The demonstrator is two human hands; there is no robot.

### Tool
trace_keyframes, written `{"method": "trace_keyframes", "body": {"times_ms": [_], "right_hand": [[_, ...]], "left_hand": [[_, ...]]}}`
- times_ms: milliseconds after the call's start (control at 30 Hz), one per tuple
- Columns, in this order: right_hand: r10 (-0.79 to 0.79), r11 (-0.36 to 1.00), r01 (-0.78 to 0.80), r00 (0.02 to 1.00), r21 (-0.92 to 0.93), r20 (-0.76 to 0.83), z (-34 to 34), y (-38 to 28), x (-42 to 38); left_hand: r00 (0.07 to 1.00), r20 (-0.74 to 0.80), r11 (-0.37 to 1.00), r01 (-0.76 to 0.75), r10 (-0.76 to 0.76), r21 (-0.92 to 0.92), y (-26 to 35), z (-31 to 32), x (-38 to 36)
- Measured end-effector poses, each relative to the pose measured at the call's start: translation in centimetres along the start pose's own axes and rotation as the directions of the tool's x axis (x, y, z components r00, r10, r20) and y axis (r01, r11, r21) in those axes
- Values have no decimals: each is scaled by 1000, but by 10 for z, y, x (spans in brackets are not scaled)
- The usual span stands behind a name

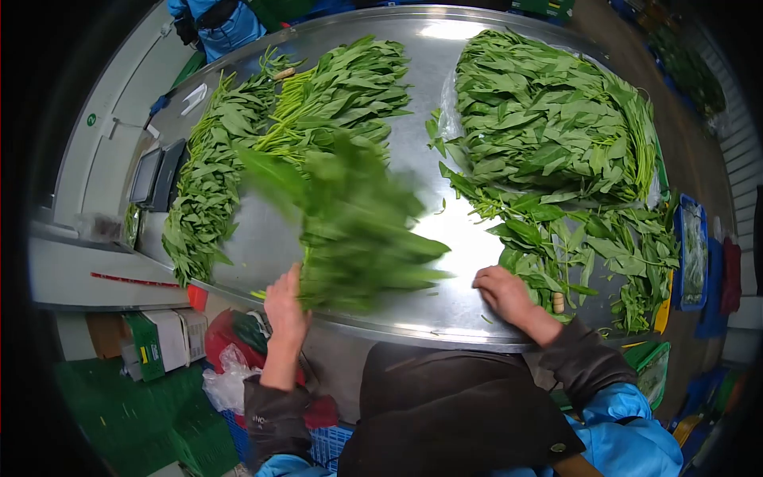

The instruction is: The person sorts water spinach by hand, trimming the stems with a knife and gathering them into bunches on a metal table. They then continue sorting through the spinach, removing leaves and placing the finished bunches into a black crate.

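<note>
My left hand [286,306] is closed round the stem end of a bunch of leafy greens [358,222] that looks like water spinach. The bunch is smeared by motion, its leaves spreading up and right above the steel table [266,246]. My right hand [506,296] is low over the table near its front edge, fingers loosely bent and apart, with nothing visible in them. Just right of it, a short wooden handle [558,302] sticks out among loose greens [548,238]; what it belongs to is covered.
A large pile of greens [548,119] lies on clear plastic at the back right. More bunches [342,95] and a long row of greens [211,175] lie to the left. A scale-like device [155,175] stands at the left edge. Someone in blue [226,28] is at the far left.
</note>
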State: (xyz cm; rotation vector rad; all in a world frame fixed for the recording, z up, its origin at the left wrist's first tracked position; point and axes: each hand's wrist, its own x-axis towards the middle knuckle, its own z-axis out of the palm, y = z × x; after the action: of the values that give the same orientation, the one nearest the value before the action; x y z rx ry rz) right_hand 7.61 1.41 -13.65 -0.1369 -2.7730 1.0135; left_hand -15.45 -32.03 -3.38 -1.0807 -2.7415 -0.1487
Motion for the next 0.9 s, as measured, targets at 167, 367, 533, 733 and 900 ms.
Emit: {"method": "trace_keyframes", "body": {"times_ms": [167, 367, 533, 733, 900], "right_hand": [[178, 984, -178, 984, 33, -5, -25, 6, -12], [184, 982, -185, 983, 45, 10, -30, 5, -15], [173, 985, -173, 985, 26, 28, -33, 3, -14], [219, 975, -222, 972, 24, 85, -36, -1, -8], [232, 969, -243, 957, 43, 173, -38, -3, 2]], "left_hand": [[934, 322, 839, -296, 155, 456, -27, 50, -29], [956, 246, 844, -260, 158, 469, -27, 51, -32], [963, 219, 854, -244, 158, 458, -26, 49, -31], [966, 197, 858, -239, 164, 454, -25, 45, -33], [972, 181, 871, -217, 151, 441, -22, 38, -30]]}}
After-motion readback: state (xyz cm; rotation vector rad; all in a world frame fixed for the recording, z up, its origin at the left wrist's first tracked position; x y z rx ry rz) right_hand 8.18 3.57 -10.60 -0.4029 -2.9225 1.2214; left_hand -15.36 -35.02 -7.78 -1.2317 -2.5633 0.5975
